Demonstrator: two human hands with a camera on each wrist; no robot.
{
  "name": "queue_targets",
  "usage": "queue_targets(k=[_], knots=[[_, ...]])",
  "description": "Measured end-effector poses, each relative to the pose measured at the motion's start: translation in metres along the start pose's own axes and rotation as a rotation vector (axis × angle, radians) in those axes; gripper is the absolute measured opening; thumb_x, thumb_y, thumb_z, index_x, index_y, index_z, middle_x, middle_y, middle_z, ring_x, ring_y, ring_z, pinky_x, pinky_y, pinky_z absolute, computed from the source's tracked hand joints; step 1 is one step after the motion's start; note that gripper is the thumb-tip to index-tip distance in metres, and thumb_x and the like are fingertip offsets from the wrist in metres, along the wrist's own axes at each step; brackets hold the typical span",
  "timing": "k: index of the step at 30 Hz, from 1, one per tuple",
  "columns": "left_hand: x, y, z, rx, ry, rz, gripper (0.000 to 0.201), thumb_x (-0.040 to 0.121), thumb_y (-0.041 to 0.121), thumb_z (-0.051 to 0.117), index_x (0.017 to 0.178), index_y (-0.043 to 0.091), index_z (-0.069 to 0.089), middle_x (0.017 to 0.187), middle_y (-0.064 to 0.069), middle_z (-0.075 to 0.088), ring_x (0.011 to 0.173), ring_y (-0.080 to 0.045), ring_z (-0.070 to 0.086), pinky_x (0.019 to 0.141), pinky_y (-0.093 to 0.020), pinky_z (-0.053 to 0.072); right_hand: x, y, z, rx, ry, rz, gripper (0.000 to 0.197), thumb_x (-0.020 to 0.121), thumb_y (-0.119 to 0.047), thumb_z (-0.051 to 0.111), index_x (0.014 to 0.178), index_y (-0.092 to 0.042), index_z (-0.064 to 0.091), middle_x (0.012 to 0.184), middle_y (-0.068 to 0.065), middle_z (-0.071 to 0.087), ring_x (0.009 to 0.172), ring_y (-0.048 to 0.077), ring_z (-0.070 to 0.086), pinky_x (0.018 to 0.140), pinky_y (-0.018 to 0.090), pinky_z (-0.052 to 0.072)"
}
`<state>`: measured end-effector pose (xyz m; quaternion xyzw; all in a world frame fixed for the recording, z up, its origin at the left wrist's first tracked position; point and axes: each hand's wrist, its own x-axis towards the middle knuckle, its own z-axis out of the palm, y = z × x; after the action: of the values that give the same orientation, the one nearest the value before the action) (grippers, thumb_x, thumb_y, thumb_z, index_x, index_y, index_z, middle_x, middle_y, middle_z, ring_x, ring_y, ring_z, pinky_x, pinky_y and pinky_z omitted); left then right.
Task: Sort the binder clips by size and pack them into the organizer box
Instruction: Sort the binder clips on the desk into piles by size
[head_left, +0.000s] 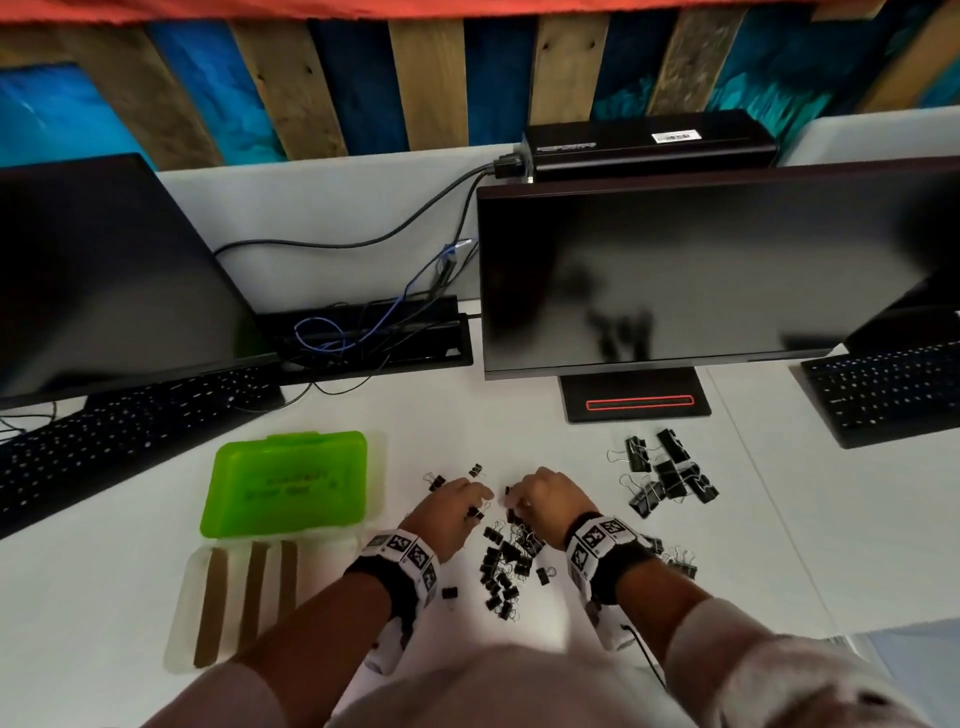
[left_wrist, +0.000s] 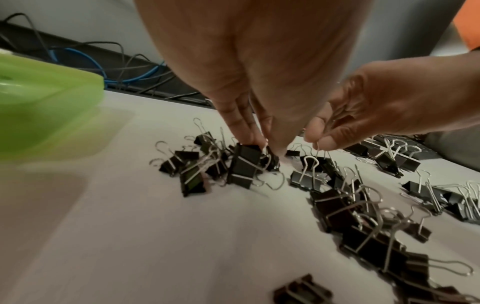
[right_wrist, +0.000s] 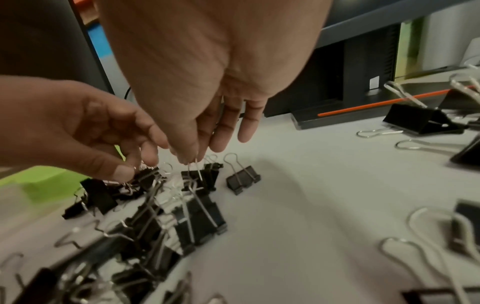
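Left hand (head_left: 454, 506), right hand (head_left: 548, 496): fingers pinching small black metal binder clips (left_wrist: 244, 164); tangled handles may drag 6 o'clock pile (head_left: 506, 566).

- Green plastic organizer box (head_left: 283, 483) lies left of the small black metal binder clips (head_left: 506, 564).
- Large black metal binder clips (head_left: 670, 475) sit right, before the black monitor stand (head_left: 636, 402).
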<state>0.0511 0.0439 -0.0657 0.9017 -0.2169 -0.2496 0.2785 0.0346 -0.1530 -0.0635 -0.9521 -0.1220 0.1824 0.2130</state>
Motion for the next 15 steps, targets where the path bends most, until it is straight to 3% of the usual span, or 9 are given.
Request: queue_targets(k=[3, 8, 10, 12, 15], knots=[[-0.005, -0.005, 0.000, -0.121, 0.043, -0.026, 0.046, 0.084, -0.002, 0.048, 0.122, 0.023, 0.052, 0.102, 0.005, 0.053, 0.080, -0.006, 0.048, 0.083, -0.021, 0.044, 0.000, -0.005, 0.000, 0.138, 0.025, -0.035, 0.022, 0.089, -0.015, 0.050, 0.102, -0.021, 0.067, 0.106, 0.001, 0.068, 0.101, 0.020, 0.059, 0.091, 0.031, 0.046], [-0.010, -0.011, 0.002, -0.119, 0.085, -0.064, 0.048, 0.085, -0.005, 0.042, 0.122, 0.024, 0.051, 0.107, 0.006, 0.050, 0.081, -0.009, 0.051, 0.081, -0.023, 0.047, -0.005, -0.005, -0.012, 0.344, 0.124, 0.029, 0.019, 0.090, -0.012, 0.050, 0.098, -0.020, 0.065, 0.100, 0.000, 0.066, 0.092, 0.015, 0.058, 0.083, 0.020, 0.041], [-0.013, -0.009, 0.002, -0.091, 0.093, -0.043, 0.043, 0.087, 0.000, 0.045, 0.122, 0.024, 0.051, 0.113, 0.005, 0.049, 0.086, -0.008, 0.050, 0.086, -0.024, 0.047, -0.009, -0.001, -0.015, 0.390, 0.155, 0.073, 0.018, 0.089, -0.012, 0.052, 0.096, -0.022, 0.066, 0.091, -0.008, 0.065, 0.090, 0.011, 0.058, 0.079, 0.016, 0.040], [-0.016, -0.009, 0.004, -0.049, 0.112, -0.002, 0.040, 0.087, 0.008, 0.053, 0.123, 0.026, 0.051, 0.119, 0.007, 0.047, 0.096, -0.007, 0.050, 0.092, -0.022, 0.043, -0.013, 0.002, -0.017, 0.421, 0.150, 0.128, 0.017, 0.088, -0.013, 0.054, 0.095, -0.021, 0.066, 0.081, -0.017, 0.059, 0.084, 0.009, 0.058, 0.070, 0.004, 0.038], [-0.020, -0.004, 0.006, 0.047, 0.132, 0.091, 0.041, 0.083, 0.017, 0.063, 0.122, 0.026, 0.054, 0.124, 0.006, 0.048, 0.112, -0.011, 0.047, 0.099, -0.028, 0.042, -0.020, 0.003, -0.016, 0.414, 0.099, 0.135, 0.015, 0.088, -0.013, 0.055, 0.096, -0.018, 0.067, 0.080, -0.011, 0.058, 0.077, 0.010, 0.055, 0.060, -0.003, 0.035]])
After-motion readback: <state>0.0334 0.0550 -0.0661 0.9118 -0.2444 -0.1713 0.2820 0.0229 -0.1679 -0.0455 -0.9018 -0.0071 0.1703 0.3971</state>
